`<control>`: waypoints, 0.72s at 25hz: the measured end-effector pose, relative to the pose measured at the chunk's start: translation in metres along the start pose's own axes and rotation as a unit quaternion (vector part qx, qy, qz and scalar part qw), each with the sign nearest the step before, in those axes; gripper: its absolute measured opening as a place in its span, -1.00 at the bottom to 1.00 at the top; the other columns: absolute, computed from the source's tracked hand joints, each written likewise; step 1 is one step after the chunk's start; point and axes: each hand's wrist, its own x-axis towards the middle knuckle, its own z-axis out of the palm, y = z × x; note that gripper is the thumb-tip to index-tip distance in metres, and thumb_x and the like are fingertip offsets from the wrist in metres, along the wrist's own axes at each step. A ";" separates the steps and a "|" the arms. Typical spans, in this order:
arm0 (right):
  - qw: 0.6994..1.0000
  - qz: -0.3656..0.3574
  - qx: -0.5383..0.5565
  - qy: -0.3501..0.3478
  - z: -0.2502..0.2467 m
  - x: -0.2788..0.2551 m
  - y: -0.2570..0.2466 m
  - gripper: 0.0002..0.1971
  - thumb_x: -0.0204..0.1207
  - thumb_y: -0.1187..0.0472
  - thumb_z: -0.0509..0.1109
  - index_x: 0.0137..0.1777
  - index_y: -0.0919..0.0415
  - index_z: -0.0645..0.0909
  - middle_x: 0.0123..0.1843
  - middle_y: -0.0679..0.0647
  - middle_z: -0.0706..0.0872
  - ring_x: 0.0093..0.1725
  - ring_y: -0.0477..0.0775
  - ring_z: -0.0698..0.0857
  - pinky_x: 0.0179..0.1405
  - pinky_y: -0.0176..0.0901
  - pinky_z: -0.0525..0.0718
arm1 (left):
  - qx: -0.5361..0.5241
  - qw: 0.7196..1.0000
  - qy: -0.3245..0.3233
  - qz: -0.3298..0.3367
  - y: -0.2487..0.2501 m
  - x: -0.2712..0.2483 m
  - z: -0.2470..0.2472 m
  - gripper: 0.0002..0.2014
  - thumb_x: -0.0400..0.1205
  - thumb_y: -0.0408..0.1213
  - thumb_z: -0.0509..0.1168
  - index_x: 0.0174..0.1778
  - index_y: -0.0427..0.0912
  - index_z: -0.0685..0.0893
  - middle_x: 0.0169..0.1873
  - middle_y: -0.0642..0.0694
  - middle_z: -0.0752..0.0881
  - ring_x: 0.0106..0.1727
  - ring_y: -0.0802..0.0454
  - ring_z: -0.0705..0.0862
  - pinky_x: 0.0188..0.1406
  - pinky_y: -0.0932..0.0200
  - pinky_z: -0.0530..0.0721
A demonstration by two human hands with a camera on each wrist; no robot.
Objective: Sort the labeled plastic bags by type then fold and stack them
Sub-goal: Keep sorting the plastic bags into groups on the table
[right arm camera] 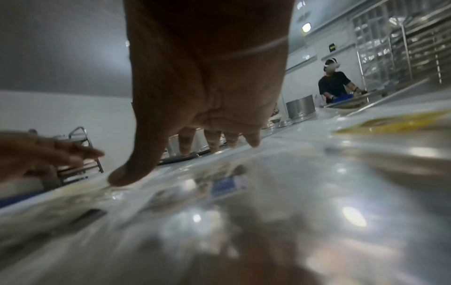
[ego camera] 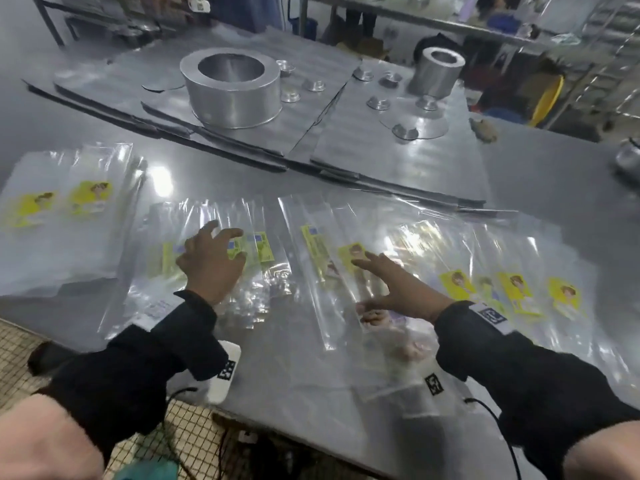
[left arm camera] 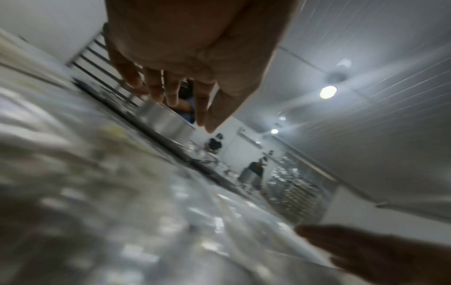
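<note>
Clear plastic bags [ego camera: 398,271] with yellow labels lie flat and overlapping across the steel table [ego camera: 554,174] — a tidier stack [ego camera: 65,216] sits far left, labels facing up.

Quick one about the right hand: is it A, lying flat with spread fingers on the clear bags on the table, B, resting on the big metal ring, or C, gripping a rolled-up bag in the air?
A: the right hand lies with straight, spread fingers on the clear plastic bags on the steel table; the right wrist view shows its thumb touching the plastic, far from the big metal ring.
</note>
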 end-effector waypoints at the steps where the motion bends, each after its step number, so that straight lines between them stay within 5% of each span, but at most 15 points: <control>1: 0.999 0.001 -0.045 -0.031 0.001 -0.008 0.004 -0.11 0.45 0.01 0.50 0.65 -0.07 0.02 0.71 0.02 -0.09 0.68 0.10 -0.13 0.60 0.04 -0.12 | -0.045 0.998 0.003 0.033 0.010 -0.006 0.003 -0.64 0.57 -0.27 0.33 0.31 0.02 0.61 0.49 -0.07 0.39 0.49 -0.19 0.34 0.45 -0.12 0.30; 5: 0.981 0.054 -0.170 -0.077 0.024 -0.032 0.033 0.00 0.42 -0.23 0.41 0.65 -0.16 -0.24 0.68 0.04 -0.33 0.65 0.16 -0.35 0.56 0.32 -0.25 | -0.248 0.958 -0.132 0.062 0.051 -0.033 0.032 -0.68 0.59 -0.36 0.33 0.28 -0.14 0.61 0.26 -0.10 0.58 0.18 -0.05 0.59 0.14 0.07 0.54; 9: 0.986 0.075 -0.143 -0.034 0.035 -0.043 0.037 -0.27 0.61 -0.12 0.22 0.66 -0.13 -0.12 0.71 0.06 -0.20 0.68 0.14 -0.25 0.60 0.29 -0.23 | -0.261 0.936 -0.237 0.012 0.073 -0.055 0.056 -0.61 0.61 -0.28 0.35 0.36 -0.20 0.52 0.21 -0.08 0.58 0.08 -0.01 0.58 -0.01 0.15 0.49; 14: 0.984 0.080 0.129 0.094 0.025 -0.047 0.029 -0.40 0.62 0.01 0.28 0.62 -0.12 0.16 0.69 0.07 0.09 0.67 0.03 0.03 0.63 0.05 -0.05 | -0.284 0.928 -0.239 -0.029 0.093 -0.066 0.065 -0.47 0.56 0.09 0.34 0.33 -0.18 0.54 0.17 -0.07 0.65 0.17 -0.06 0.64 0.15 0.01 0.58; 16: 0.976 0.062 0.186 0.096 0.019 -0.052 0.030 -0.37 0.60 0.01 0.33 0.62 -0.12 0.17 0.69 0.05 0.08 0.67 0.01 0.05 0.59 -0.08 0.05 | -0.305 0.916 -0.258 -0.035 0.107 -0.072 0.066 -0.45 0.52 0.23 0.31 0.20 -0.16 0.61 0.08 -0.05 0.69 0.10 -0.02 0.68 0.13 0.03 0.60; 18: 0.976 0.038 0.203 0.074 0.014 -0.058 0.030 -0.32 0.56 0.03 0.39 0.62 -0.12 0.17 0.70 0.03 0.04 0.67 -0.03 0.03 0.59 -0.12 0.08 | -0.336 0.905 -0.259 -0.041 0.119 -0.079 0.069 -0.57 0.57 0.09 0.32 0.11 -0.22 0.66 0.03 -0.13 0.75 -0.01 -0.01 0.74 0.07 0.07 0.62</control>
